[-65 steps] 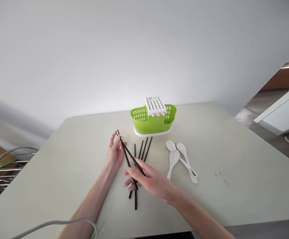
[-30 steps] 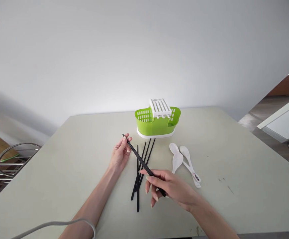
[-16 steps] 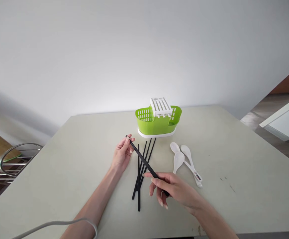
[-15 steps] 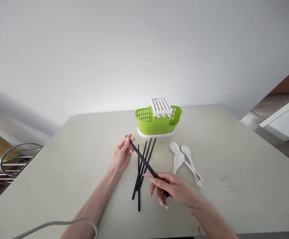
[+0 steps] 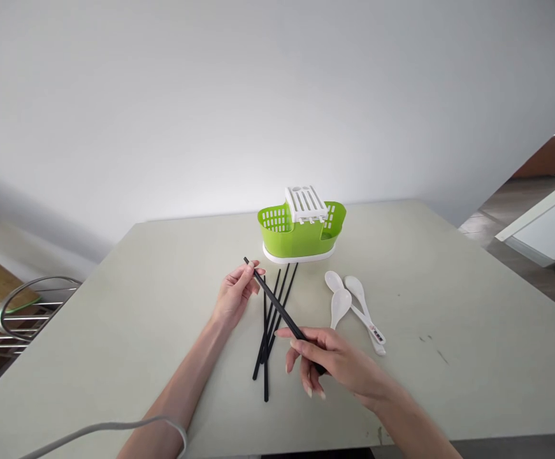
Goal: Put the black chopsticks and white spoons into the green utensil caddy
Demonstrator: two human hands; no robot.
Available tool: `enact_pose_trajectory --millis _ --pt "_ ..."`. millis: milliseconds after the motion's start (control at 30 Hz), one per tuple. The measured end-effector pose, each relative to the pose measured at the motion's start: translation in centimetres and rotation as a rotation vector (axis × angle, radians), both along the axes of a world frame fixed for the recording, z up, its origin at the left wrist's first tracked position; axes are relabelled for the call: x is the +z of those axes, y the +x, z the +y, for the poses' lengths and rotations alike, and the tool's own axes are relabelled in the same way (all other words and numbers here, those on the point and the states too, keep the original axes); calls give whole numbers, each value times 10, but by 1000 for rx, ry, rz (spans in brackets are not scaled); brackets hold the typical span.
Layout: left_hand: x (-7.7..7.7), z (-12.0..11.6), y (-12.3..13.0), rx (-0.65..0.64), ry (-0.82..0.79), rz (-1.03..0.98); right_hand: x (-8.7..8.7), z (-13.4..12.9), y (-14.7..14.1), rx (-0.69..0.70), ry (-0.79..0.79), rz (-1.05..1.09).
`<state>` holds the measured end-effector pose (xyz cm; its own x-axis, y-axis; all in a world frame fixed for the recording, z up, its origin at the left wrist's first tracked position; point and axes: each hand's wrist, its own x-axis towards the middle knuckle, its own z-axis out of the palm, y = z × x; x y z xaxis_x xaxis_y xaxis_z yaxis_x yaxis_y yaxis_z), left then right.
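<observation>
Two raised chopsticks [image 5: 280,308] are pinched by left hand [image 5: 236,292] and right hand [image 5: 329,354]; a basket [image 5: 296,243] is set near the worktop's [image 5: 449,287] far edge.

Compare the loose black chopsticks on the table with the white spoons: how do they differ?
The loose chopsticks are black; the spoons are white. The chopsticks are slim, straight sticks, while each spoon has a broad bowl. Four chopsticks lie loose, against three spoons. One spoon's handle is partly hidden by the right hand. Both sets lie on the table with pieces crossing or overlapping.
</observation>
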<state>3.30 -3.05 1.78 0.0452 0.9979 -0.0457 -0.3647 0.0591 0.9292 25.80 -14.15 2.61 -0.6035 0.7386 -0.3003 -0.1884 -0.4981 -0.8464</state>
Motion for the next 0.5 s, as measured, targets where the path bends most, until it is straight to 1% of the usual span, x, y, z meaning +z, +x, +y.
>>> enact_pose_trajectory --millis 167,300,400,500 --pt "14 -7 -5 -68 16 258 7 -2 10 10 0 -3" --pt "31 -18 -6 -126 2 383 13 -5 17 28 -5 2" --pt "46 -23 -5 -94 -4 428 14 -7 19 36 2 25" --pt "64 -23 -5 -34 16 439 14 -8 23 29 22 49"
